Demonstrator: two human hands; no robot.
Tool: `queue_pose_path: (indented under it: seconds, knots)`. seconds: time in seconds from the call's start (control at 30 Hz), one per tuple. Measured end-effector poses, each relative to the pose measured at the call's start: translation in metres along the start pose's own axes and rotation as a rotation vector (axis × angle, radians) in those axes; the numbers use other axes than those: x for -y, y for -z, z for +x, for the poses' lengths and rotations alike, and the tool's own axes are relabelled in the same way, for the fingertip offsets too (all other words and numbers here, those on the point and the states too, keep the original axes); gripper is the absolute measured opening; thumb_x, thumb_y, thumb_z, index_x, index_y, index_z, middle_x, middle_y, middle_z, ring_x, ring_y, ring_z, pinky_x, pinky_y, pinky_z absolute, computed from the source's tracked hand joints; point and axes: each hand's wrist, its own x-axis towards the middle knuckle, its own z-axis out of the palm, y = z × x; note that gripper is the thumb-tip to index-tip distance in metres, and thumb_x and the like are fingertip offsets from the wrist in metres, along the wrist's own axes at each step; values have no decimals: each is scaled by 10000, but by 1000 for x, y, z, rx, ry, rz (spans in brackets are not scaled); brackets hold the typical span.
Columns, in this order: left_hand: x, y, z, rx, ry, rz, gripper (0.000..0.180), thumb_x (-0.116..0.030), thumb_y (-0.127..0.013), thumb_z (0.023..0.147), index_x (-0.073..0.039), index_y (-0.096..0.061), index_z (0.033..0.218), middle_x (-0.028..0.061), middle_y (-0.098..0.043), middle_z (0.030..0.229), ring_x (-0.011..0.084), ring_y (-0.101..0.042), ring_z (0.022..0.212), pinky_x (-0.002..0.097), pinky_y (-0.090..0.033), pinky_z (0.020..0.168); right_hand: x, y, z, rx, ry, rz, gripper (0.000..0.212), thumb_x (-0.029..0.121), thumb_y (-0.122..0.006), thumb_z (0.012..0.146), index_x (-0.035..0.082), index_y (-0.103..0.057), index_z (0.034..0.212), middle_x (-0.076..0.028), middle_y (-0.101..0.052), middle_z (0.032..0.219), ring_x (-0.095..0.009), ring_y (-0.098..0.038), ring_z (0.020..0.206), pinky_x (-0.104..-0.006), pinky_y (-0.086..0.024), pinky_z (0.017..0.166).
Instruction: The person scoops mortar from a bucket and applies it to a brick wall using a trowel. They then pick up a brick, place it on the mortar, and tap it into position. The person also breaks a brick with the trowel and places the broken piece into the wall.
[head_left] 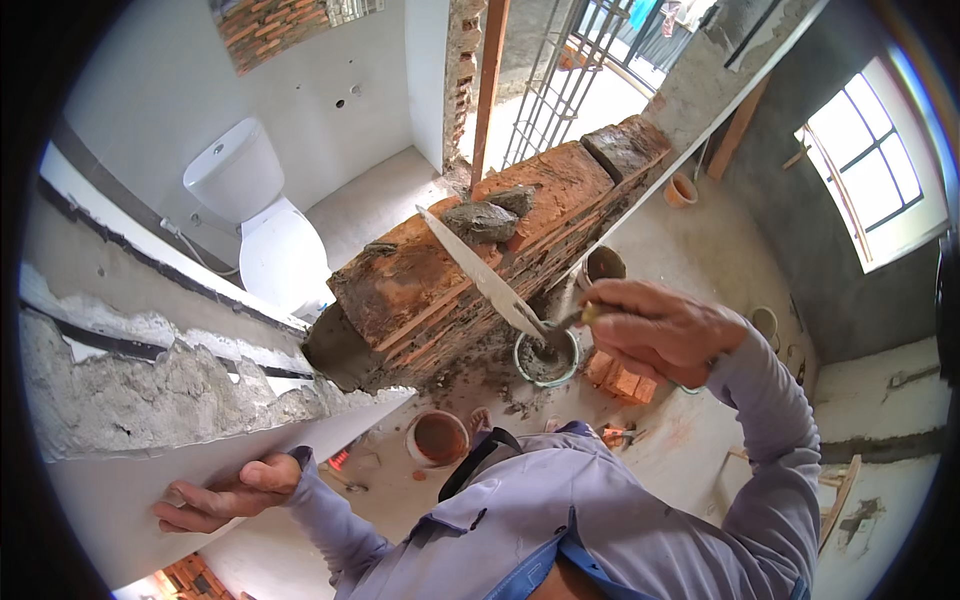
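Observation:
My right hand (655, 325) is closed around the handle of a long-bladed trowel (478, 270). The blade points up and left over a low brick wall (405, 285), its tip near dark lumps of mortar (485, 220) on the top course. Under the handle end of the blade stands a round bucket (522, 370) with grey mortar in it. My left hand (230, 495) lies against the smooth white face of a wall (120, 500) with a broken, rough top, fingers stretched out and holding nothing.
Orange bricks (622, 378) and a dark-filled bucket (604, 264) are near my right hand. Another bucket (437, 440) stands below the wall. Beyond the wall are a white toilet (280, 250) and a steel rebar cage (565, 85). A thin straight edge (690, 145) slants past the wall's right side.

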Motion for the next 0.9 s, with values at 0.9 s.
queue_pose_path:
  seconds: [0.9]
  knots:
    - [3,0,-2,8,-51,-69,665,-419,-406,978,81,-432,1417,264,-297,1521,381,-233,1445,540,-191,1166,22,16,-11,-203,-89,515,270,239,-469,1036,-12,-530,1118,-48,-534,809,-91,-514,551,-243,-438,435]
